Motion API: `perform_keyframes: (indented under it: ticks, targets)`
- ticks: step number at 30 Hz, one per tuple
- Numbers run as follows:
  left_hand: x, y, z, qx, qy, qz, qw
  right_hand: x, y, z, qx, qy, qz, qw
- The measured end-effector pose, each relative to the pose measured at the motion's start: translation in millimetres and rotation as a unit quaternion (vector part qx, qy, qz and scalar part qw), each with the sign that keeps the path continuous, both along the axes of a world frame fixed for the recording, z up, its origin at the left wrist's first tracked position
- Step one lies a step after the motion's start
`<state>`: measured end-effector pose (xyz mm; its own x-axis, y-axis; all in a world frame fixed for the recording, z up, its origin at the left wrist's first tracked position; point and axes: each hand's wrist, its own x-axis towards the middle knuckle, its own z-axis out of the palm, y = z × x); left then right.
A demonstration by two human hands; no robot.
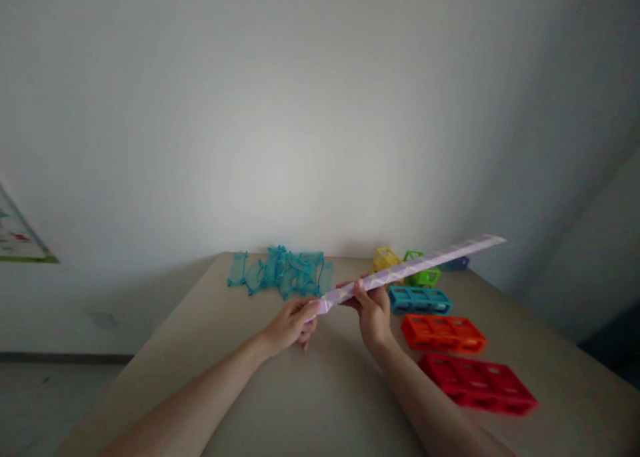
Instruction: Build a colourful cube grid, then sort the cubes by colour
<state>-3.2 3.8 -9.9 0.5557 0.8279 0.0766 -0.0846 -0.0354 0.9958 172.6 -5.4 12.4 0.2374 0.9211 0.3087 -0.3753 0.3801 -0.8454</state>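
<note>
A long, thin lavender strip point(410, 268) with a pale criss-cross pattern slants up to the right above the table. Its near left end is pinched by my left hand point(293, 320), thumb on top. Further along, my right hand point(373, 310) grips the strip from below, with the thumb pressed against its face. The strip's far end sticks out free over the coloured blocks. What it is made of, I cannot tell.
Translucent teal plastic pieces point(285, 270) lie heaped at the table's point(200, 350) back. Along the right stand open-framed blocks: red point(480, 382), orange point(444, 333), blue point(420, 300), yellow point(384, 260), green point(425, 277) and dark blue point(457, 264). A wall point(300, 144) rises behind.
</note>
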Motion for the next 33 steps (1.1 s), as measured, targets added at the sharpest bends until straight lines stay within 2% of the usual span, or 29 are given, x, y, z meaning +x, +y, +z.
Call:
perform_keyframes:
  ticks: [3, 7, 13, 16, 17, 19, 23, 27, 30, 33]
  targets:
    - [-3.9, 0.1, 4.7, -0.137, -0.067, -0.105, 0.983, 0.7, 1.1, -0.5, 0.013, 0.031, 0.034, 0.999]
    - [-14.6, 2.7, 12.2, -0.287, -0.068, -0.225, 0.929, 1.8, 0.8, 0.4, 0.026, 0.06, 0.056, 0.996]
    - [-23.1, 3.8, 5.4, -0.448, -0.142, -0.338, 0.815, 6.3, -3.8, 9.3, 0.044, 0.066, 0.17, 0.982]
    - [-18.1, -1.7, 3.2, -0.466, -0.146, -0.378, 0.786, 4.7, -6.5, 12.0, 0.041, 0.069, 0.203, 0.976]
    - [-15.8, -3.6, 3.3, -0.454, -0.143, -0.391, 0.788, 3.2, -7.4, 12.2, 0.041, 0.069, 0.209, 0.975]
    - [-11.6, -7.0, 4.3, -0.41, -0.152, -0.388, 0.811, -0.9, -8.9, 11.9, 0.041, 0.071, 0.221, 0.972]
    - [-6.2, -11.5, 6.1, -0.336, -0.189, -0.306, 0.87, -8.0, -9.7, 9.7, 0.014, 0.086, 0.253, 0.963]
    - [-0.1, -18.1, 6.2, -0.278, -0.165, -0.256, 0.911, -7.4, -6.6, 9.4, -0.015, 0.148, 0.221, 0.964]
    - [5.7, -23.9, 8.5, -0.247, -0.167, -0.24, 0.924, -4.4, -4.6, 11.6, -0.01, 0.183, 0.199, 0.963]
    - [10.5, -27.7, 11.5, -0.287, -0.179, -0.221, 0.915, -2.7, -4.8, 15.3, -0.005, 0.192, 0.2, 0.961]
